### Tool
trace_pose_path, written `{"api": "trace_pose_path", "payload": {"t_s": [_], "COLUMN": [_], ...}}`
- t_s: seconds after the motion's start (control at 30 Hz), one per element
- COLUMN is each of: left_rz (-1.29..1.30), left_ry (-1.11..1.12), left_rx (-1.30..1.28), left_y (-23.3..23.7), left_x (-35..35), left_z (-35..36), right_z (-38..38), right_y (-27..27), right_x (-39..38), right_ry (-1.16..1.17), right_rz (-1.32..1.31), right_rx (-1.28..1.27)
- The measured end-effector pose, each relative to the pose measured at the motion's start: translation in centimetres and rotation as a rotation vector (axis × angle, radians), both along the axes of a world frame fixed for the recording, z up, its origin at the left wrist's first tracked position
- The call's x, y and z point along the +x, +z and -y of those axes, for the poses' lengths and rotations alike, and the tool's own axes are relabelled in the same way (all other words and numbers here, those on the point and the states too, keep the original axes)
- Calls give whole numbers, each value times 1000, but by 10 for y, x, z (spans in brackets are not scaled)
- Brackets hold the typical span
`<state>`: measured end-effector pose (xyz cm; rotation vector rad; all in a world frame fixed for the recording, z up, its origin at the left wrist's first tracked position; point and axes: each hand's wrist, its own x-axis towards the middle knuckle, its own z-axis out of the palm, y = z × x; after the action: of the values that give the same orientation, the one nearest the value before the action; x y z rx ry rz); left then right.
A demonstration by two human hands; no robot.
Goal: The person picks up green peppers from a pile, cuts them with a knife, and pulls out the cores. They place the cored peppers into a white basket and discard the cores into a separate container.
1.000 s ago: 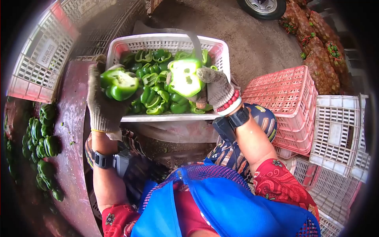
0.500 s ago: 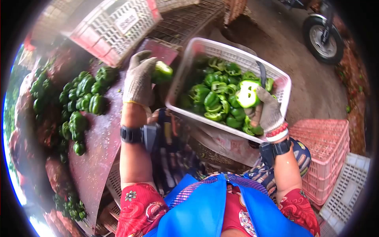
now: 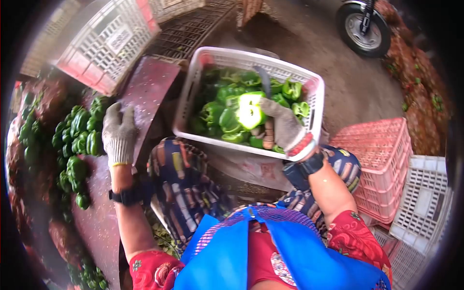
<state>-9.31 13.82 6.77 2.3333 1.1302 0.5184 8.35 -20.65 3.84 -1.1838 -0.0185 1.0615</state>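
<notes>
My left hand point(image 3: 119, 133), in a knitted glove, is over the reddish board point(image 3: 96, 212) beside a pile of whole green peppers point(image 3: 79, 123). Its fingers are a little apart and hold nothing that shows. My right hand point(image 3: 284, 126), gloved too, is over the white crate point(image 3: 249, 147). It grips a knife, whose dark curved blade point(image 3: 263, 79) points up past the thumb. A bright cut pepper piece point(image 3: 250, 110) is at its thumb and fingertips. Below lie several cut green peppers point(image 3: 227, 121) in the crate.
Stacked pink crates point(image 3: 374, 164) and white crates point(image 3: 423, 203) stand at the right. Another white and pink crate point(image 3: 108, 46) is at the upper left, near a metal rack point(image 3: 193, 31). A vehicle wheel point(image 3: 363, 30) rests on the ground point(image 3: 319, 48) at the upper right.
My left hand has let go of the pepper it held and moved left and down to the whole peppers. My right hand remains over the crate with the knife. The view has shifted.
</notes>
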Motion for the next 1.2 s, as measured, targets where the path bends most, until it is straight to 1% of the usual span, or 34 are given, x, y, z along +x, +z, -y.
{"api": "trace_pose_path", "payload": {"t_s": [0.03, 0.07, 0.1, 0.13, 0.17, 0.2, 0.27, 0.33, 0.37, 0.4, 0.47, 0.5, 0.53, 0.6, 0.63, 0.67, 0.73, 0.77, 0.8, 0.83, 0.9, 0.93, 1.0, 1.07, 1.1, 1.17, 1.2], "left_rz": [148, 136, 76, 15, -35, -124, -21, -82, -106, -117, -140, -151, -155, -254, -248, -193, -146, -107, -100, -89, -63, -16, 86, 169, 189, 194, 250], "left_ry": [-163, -367, -378, -463, -524, -589, -576, -616, -632, -650, -696, -697, -710, -686, -688, -698, -773, -809, -847, -846, -826, -750, -592, -695, -712, -643, -535], "left_rx": [-171, -319, -604, -522, -463, -345, -524, -418, -364, -311, -207, -192, -155, -171, -141, -119, -50, -57, -57, -172, -445, -630, -989, -990, -993, -1104, -1200], "left_y": [29, 22, 36, 31, 28, 16, -2, -13, -18, -27, -44, -43, -49, -53, -52, -55, -53, -53, -51, -48, -32, -28, -19, -14, -10, 6, 23], "left_x": [16, 25, 38, 46, 52, 60, 69, 73, 75, 76, 74, 74, 73, 69, 67, 68, 68, 69, 70, 72, 72, 70, 70, 64, 59, 41, 33], "left_z": [55, 73, 110, 136, 157, 166, 172, 174, 173, 172, 169, 172, 171, 171, 171, 171, 168, 166, 163, 159, 154, 155, 156, 150, 148, 147, 149], "right_z": [-4, -6, -8, -8, -4, -2, 8, -1, -8, -5, -5, -10, -9, -13, -13, -13, -15, -12, -12, -12, -4, -5, 1, 1, 1, 6, 8], "right_y": [4, 7, 14, 19, 10, 14, 16, -17, -23, -20, -34, -39, -41, -51, -55, -45, -42, -47, -51, -53, -35, -36, -9, -23, -27, -30, -28], "right_x": [-5, -9, -11, -13, -9, -10, -2, -8, -10, -14, -20, -25, -28, -31, -32, -33, -33, -27, -26, -24, -23, -27, -29, -22, -19, -20, -21], "right_ry": [-10, -15, 28, 69, 145, 203, 219, 102, 50, 68, 67, 31, 45, 66, 50, 25, -7, 91, 84, 82, 130, 65, -67, -22, 2, 74, 100], "right_rz": [24, 45, 52, 58, 174, 187, 55, 370, 532, 435, 401, 497, 483, 537, 476, 374, 273, 216, 164, 66, -22, -58, -215, -198, -192, -225, -252], "right_rx": [22, 47, 50, 56, 14, 42, 63, 110, 130, 60, 58, 14, -30, -82, -53, 6, 93, 84, 104, 173, 170, 209, 230, 367, 436, 552, 591]}}
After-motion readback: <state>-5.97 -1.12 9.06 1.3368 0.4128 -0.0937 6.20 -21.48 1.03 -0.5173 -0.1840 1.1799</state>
